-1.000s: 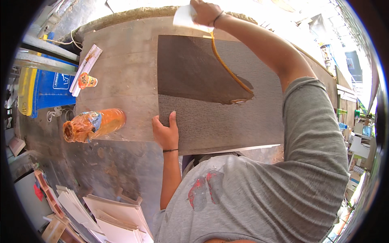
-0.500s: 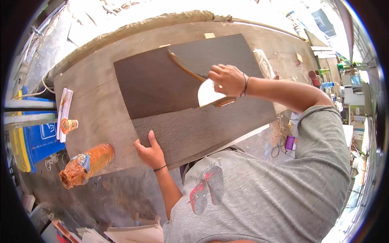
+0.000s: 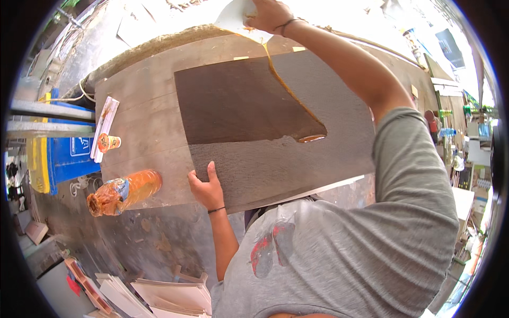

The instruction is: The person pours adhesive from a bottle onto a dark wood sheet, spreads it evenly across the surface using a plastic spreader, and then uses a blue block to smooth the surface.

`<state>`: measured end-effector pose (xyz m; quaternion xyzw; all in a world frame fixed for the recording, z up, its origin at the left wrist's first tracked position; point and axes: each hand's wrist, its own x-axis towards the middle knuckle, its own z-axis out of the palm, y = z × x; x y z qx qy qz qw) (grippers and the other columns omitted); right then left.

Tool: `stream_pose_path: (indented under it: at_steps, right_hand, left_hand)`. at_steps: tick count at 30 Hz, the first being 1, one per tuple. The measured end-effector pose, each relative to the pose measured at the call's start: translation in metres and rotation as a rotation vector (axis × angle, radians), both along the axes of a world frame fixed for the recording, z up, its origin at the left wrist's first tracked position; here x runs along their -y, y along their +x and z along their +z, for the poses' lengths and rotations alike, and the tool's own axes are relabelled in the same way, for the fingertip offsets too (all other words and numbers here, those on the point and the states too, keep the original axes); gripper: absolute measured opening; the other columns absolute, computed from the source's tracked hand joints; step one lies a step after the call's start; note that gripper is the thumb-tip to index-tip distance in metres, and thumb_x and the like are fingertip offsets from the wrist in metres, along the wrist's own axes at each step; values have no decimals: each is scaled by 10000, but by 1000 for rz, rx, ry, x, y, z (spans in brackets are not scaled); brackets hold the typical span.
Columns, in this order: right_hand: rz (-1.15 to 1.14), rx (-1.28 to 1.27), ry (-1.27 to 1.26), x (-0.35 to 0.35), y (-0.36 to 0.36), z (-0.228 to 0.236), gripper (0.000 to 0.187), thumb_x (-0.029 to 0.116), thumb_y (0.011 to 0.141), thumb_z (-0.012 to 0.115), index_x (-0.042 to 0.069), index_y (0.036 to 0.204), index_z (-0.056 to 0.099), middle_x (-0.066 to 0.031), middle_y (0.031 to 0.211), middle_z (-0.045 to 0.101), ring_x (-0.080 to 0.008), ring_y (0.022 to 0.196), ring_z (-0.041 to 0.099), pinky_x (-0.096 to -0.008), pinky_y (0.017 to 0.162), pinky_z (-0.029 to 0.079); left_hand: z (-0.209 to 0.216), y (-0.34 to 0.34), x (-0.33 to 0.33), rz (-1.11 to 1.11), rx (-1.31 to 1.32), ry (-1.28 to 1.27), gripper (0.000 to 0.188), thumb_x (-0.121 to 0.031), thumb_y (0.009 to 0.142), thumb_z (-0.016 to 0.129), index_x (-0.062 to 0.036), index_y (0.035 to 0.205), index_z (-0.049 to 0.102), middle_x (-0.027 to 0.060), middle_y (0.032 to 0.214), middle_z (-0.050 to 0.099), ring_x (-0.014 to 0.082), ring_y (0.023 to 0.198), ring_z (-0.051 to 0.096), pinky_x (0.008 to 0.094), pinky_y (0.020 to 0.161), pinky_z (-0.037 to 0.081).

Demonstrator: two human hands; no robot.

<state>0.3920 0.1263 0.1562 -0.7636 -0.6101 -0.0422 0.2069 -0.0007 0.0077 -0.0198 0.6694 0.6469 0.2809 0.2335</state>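
My right hand (image 3: pixel 269 16) grips a white flat spreader (image 3: pixel 232 16) with amber glue on its edge, raised over the table's far edge. A strand of glue (image 3: pixel 289 89) runs from the spreader down toward a small glossy puddle (image 3: pixel 312 139) on a dark grey sheet (image 3: pixel 254 175). The sheet's far left area is a darker, smoother brown; its near and right parts look dull and streaked. At the sheet's near left edge my left hand (image 3: pixel 208 192) holds on, thumb extended over the top and fingers at the side.
The sheet lies on a worn wooden table (image 3: pixel 143 111). Left on it are an orange-stained plastic bottle (image 3: pixel 140 184), a small cup (image 3: pixel 110 142) and white strips (image 3: pixel 106 124). Blue and yellow bins (image 3: pixel 69 164) stand beyond the left edge. Pale boards (image 3: pixel 169 297) lean below.
My right hand has lifted the spreader from the sheet's middle up and away to the far side, drawing out a glue strand. My left hand stays at the sheet's edge. The view has shifted slightly.
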Motion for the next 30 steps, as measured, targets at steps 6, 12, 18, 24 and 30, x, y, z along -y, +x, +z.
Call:
stream_pose_path:
  at_steps: [6,12,18,24,30]
  right_hand:
    - [146,230,-459,168,-24,-26,433,252,737,684,27,1046,481,-148,1014,588,-281,879,617,-417,757,501]
    - [215,74,-549,234,-20,-68,327,167,751,622,31,1009,474,-135,983,535,-267,854,594,-386,679,520]
    - [90,144,-329,118,17,-82,403,200,731,638,48,1055,452,-152,1052,543,-337,967,584,-455,757,505]
    - [-103,212,-148,14,72,-67,464,308,739,681,34,1036,451,-191,1034,579,-346,930,611,-443,775,496]
    - [-179,-153,-63,81,52,-2,640,460,679,730,-16,1004,451,-254,851,630,-376,857,629,-427,753,487]
  left_hand:
    - [7,2,4,21,-13,83,569,-458,783,701,53,956,520,213,864,604,380,801,589,434,706,466]
    - [13,5,7,10,17,8,558,-446,788,705,53,954,520,204,883,602,357,817,582,419,727,462]
    - [14,2,6,11,-29,42,575,-459,787,701,57,965,522,201,887,599,354,833,575,416,738,459]
    - [13,5,4,16,29,-14,568,-457,790,699,56,960,521,203,893,595,358,832,564,414,755,453]
    - [11,-7,2,-43,52,25,432,-320,857,650,67,998,519,200,910,580,310,842,549,389,786,438]
